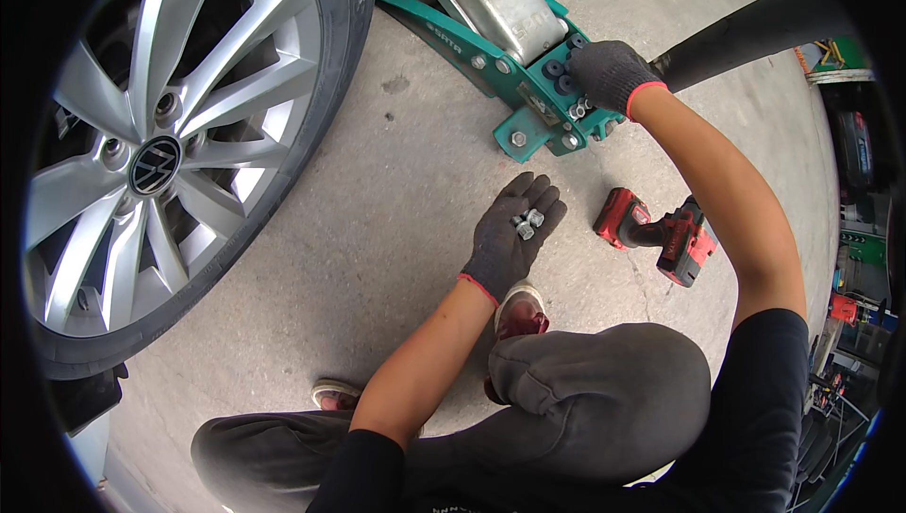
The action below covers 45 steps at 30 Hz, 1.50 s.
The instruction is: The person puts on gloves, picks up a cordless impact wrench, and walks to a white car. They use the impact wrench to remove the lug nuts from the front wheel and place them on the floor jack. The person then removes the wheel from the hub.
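My left hand (515,230), in a dark knit glove with a red cuff, is palm up with a few silver wheel bolts (525,224) lying on it. The same kind of glove covers my right hand (610,75), which is over the tray end of a green SATA floor jack (520,136). Its fingertips are hidden, so I cannot tell whether they grip anything. Beside those fingers, several dark round caps (555,69) sit in the tray. Some silver bolts (579,109) lie there too, just below the right hand.
A Volkswagen alloy wheel (156,166) with its tyre (347,39) fills the left. On the concrete floor (396,230) lies a red and black cordless impact wrench (662,233). The jack's dark padded handle (757,35) slants to the upper right. Shelved equipment (860,247) lines the right edge.
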Available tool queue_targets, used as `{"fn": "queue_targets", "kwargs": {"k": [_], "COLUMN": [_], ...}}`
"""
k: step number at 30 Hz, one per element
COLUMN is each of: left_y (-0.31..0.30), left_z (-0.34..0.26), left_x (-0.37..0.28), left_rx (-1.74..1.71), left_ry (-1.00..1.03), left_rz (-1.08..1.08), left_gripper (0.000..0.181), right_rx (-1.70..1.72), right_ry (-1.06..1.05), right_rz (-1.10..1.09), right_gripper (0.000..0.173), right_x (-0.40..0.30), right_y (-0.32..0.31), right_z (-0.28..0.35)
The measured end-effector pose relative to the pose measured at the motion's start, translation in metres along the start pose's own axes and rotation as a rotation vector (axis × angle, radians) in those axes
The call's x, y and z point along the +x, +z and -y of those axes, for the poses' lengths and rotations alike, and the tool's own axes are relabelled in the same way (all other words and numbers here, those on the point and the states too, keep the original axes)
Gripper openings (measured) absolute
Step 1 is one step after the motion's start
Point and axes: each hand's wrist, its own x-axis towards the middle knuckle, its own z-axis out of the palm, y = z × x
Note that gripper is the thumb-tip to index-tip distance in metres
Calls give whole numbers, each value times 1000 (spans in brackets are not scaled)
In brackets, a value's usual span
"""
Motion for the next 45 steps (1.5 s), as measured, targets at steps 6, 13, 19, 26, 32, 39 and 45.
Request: {"fn": "queue_targets", "kwargs": {"k": [6,13,19,26,32,39,45], "left_y": [7,37,54,-2,3,20,6], "left_z": [-11,14,18,21,20,5,4], "left_x": [0,13,-1,15,2,4,13], "left_rx": [-43,91,207,379,403,593,527], "left_ry": [-17,30,-120,-193,-152,-149,-79], "left_rz": [136,289,113,-132,-85,-52,0], "left_gripper": [37,54,46,33,35,32,34], "right_rx": [93,1141,1528,844,732,1094,717], "right_ry": [-15,-18,135,425,-216,-229,129], "right_rz": [-234,-6,60,-230,-475,-365,-186], "right_gripper": [30,27,22,28,26,29,33], "right_x": [-46,-141,-158,-94,-12,-2,-85], "right_y": [-17,17,35,76,155,138,81], "right_z": [15,77,18,-108,-140,-126,-80]}}
